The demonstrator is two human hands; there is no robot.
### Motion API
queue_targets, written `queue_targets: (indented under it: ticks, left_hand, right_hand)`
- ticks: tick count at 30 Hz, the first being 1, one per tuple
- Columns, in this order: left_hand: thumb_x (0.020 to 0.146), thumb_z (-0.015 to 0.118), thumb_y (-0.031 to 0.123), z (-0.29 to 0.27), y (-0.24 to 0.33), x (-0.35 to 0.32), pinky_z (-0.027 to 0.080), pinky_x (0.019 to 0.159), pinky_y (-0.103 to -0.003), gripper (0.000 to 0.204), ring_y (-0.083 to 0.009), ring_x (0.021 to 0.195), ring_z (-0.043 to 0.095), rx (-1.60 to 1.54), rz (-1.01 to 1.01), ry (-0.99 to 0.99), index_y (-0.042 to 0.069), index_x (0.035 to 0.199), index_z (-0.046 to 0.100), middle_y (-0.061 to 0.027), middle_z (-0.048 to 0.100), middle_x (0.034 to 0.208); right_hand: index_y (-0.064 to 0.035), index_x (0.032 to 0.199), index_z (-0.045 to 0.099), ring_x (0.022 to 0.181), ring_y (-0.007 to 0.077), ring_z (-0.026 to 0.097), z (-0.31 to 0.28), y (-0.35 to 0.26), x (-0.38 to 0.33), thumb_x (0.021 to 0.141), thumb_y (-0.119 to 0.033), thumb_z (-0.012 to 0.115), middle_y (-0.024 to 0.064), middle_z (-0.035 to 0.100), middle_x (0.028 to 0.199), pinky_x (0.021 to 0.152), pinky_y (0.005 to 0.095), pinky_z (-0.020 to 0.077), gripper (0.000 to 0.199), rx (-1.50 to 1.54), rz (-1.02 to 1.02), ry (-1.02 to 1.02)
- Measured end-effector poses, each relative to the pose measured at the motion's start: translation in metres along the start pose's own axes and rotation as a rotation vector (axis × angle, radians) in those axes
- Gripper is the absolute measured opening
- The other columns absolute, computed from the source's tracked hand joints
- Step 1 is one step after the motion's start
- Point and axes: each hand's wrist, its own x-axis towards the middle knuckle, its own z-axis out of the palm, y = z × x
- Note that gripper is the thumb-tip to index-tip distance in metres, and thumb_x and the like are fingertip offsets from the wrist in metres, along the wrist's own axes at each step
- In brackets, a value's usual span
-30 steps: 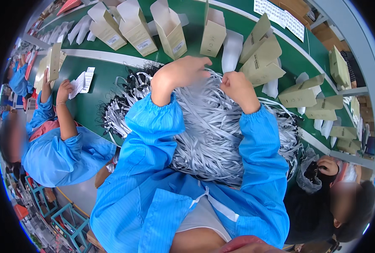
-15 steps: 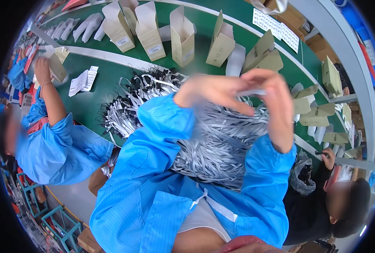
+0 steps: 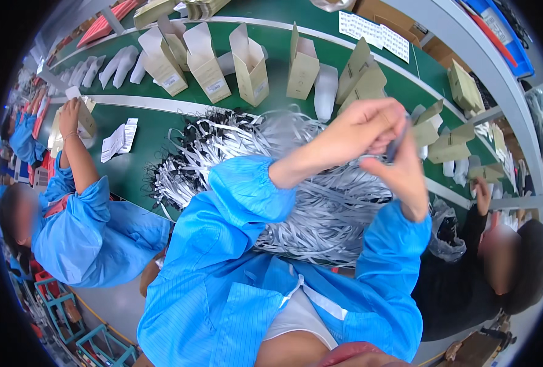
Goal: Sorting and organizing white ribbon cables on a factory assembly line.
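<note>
Head view: right of centre, the left hand (image 3: pixel 360 131) and right hand (image 3: pixel 403 174) meet, both pinching a thin dark grey strip (image 3: pixel 396 144). Below them lies a heap of silver-grey flat straps (image 3: pixel 320 208) on the green worktable (image 3: pixel 140 168).

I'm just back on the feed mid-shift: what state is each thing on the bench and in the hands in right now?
Left hand: raised, fingers closed on a small dark strip.
Right hand: raised, pinching the same dark strip.
Pile of grey strips: loose, tangled on the green bench.
Tan cartons: upright, top flaps open.
White inserts: lying loose between cartons.
Paper leaflets: flat on the bench.
</note>
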Motion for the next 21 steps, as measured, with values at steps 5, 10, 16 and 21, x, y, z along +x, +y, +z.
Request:
queue_targets:
  ticks: [5,10,16,21]
  left_hand:
    - [0.099,0.061,0.023,0.007,0.002,-0.006,0.048,0.062,-0.023,0.026,-0.0084,0.072,0.063,0.285,0.211,0.126,-0.001,0.098,0.072,-0.0073,0.071,0.089]
    - [0.092,0.071,0.016,-0.029,-0.025,-0.015,0.053,0.064,-0.027,0.021,-0.01,0.069,0.065,0.474,0.143,0.305,-0.004,0.094,0.075,-0.0069,0.073,0.08]
    - [0.088,0.072,0.017,-0.027,-0.051,-0.017,0.055,0.069,-0.028,0.021,-0.0182,0.074,0.071,0.848,0.019,0.189,-0.003,0.093,0.074,-0.015,0.072,0.078]
    - [0.085,0.071,0.019,-0.1,-0.062,-0.016,0.054,0.072,-0.04,0.021,-0.0369,0.079,0.068,1.312,-0.065,0.22,0.0,0.093,0.072,-0.0203,0.07,0.084]
  right_hand:
    - [-0.0018,0.115,0.054,0.084,0.0076,0.046,0.022,0.039,-0.01,0.092,-0.03,0.071,0.0006,0.051,0.094,0.068,0.0243,0.0386,0.041,0.265,0.217,-0.257]
    - [-0.0059,0.089,0.053,0.057,0.0064,0.037,0.024,0.028,0.011,0.104,-0.031,0.053,-0.0037,0.043,0.068,0.053,0.0239,0.0311,0.029,0.741,0.134,0.545]
    - [-0.006,0.091,0.053,0.053,0.005,0.024,-0.01,0.052,0.031,0.104,-0.038,0.052,-0.0036,0.033,0.065,0.047,0.025,0.0194,0.035,1.029,0.281,0.504]
    - [-0.0056,0.094,0.051,0.053,0.0048,0.024,-0.039,0.042,0.076,0.105,-0.042,0.049,-0.003,0.03,0.067,0.045,0.0252,0.0171,0.038,0.702,0.114,0.748]
